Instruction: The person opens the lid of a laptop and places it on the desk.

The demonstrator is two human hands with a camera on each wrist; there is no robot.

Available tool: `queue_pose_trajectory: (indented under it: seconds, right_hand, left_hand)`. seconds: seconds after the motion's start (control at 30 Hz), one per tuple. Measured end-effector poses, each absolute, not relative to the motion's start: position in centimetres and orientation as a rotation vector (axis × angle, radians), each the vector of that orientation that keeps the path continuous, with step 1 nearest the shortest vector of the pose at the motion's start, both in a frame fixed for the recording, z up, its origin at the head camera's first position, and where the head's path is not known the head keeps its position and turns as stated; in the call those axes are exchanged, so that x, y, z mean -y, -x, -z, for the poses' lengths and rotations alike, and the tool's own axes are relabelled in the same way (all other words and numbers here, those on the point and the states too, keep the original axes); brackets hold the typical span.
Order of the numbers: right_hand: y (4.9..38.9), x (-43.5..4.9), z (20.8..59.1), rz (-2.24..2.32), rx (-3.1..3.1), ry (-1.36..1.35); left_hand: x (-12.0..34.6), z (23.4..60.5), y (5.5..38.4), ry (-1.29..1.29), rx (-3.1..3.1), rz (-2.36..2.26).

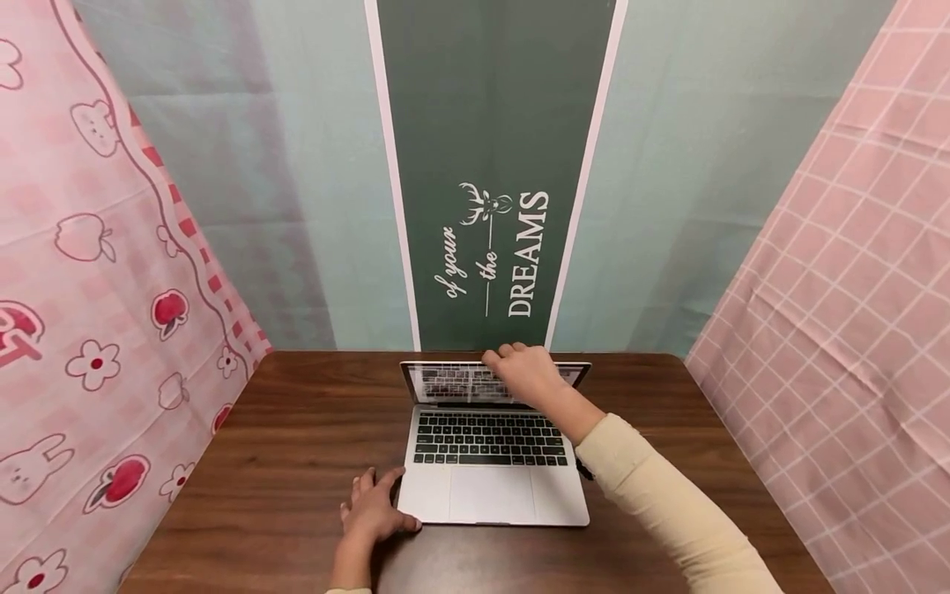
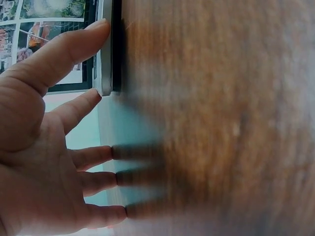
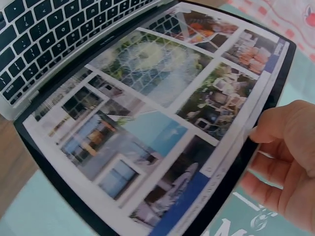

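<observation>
An open silver laptop point(image 1: 491, 492) with black keys lies on the wooden table. Its lit screen point(image 3: 147, 98) shows a grid of pictures in the right wrist view. My right hand point(image 1: 527, 375) pinches the screen's top edge, thumb on the display side and fingers behind, as the right wrist view point(image 3: 290, 152) shows. Spread at the laptop's front left corner, my left hand point(image 1: 373, 509) touches the base with thumb and index finger. The other fingertips of the left hand point(image 2: 44, 147) rest on the table.
The brown wooden table point(image 1: 297, 445) extends around the laptop. Behind it hangs a green cloth point(image 1: 497, 99) with white lettering. Pink patterned cloths hang at the left point(image 1: 111, 289) and right point(image 1: 839, 272). A small dark object point(image 1: 585, 470) sits by the laptop's right side.
</observation>
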State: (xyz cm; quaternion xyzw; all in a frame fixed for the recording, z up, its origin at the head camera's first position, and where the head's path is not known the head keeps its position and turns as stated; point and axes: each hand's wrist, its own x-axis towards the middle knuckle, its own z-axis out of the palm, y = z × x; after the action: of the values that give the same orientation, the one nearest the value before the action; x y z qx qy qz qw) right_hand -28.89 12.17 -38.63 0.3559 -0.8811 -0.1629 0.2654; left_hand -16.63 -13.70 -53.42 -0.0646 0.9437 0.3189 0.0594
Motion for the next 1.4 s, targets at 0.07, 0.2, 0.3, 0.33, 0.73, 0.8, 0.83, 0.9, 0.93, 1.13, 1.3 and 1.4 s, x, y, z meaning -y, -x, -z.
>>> queue_pose_trajectory:
  seconds: [0.07, 0.2, 0.3, 0.33, 0.73, 0.8, 0.83, 0.9, 0.93, 1.13, 1.3, 1.4]
  right_hand:
    - [29.4, -12.4, 38.9, 0.405, 2.370, -0.956]
    - [30.2, -12.6, 39.3, 0.354, 2.332, -0.946]
    - [30.6, -12.6, 39.3, 0.347, 2.313, -0.926]
    - [30.7, -12.5, 39.3, 0.349, 2.311, -0.919]
    - [32.4, -11.9, 39.3, 0.384, 2.387, -0.850]
    - [32.7, -11.9, 39.3, 0.393, 2.402, -0.848]
    - [32.8, -11.9, 39.3, 0.394, 2.405, -0.848]
    - [33.1, -11.9, 39.2, 0.379, 2.409, -0.852]
    - [33.2, -12.0, 39.1, 0.367, 2.406, -0.852]
    - [34.1, -12.0, 39.1, 0.326, 2.399, -0.813]
    - [34.8, -11.5, 39.2, 0.296, 2.465, -0.757]
    - [35.3, -11.1, 39.1, 0.305, 2.552, -0.722]
  left_hand:
    - [13.7, 53.5, 16.6, 0.193, -2.857, -0.959]
    - [13.7, 53.6, 16.6, 0.194, -2.859, -0.952]
    - [13.7, 53.6, 16.6, 0.193, -2.861, -0.954]
    - [13.7, 53.6, 16.6, 0.193, -2.861, -0.955]
    - [13.9, 53.4, 16.6, 0.195, -2.845, -0.966]
    - [13.8, 53.4, 16.7, 0.195, -2.844, -0.963]
    - [13.8, 53.4, 16.7, 0.197, -2.844, -0.964]
    - [13.7, 53.5, 16.7, 0.198, -2.845, -0.964]
    - [13.7, 53.5, 16.7, 0.200, -2.845, -0.965]
    - [13.6, 53.5, 16.9, 0.199, -2.850, -0.974]
    - [13.6, 53.6, 16.9, 0.207, -2.845, -0.962]
    - [13.6, 53.6, 16.8, 0.212, -2.843, -0.961]
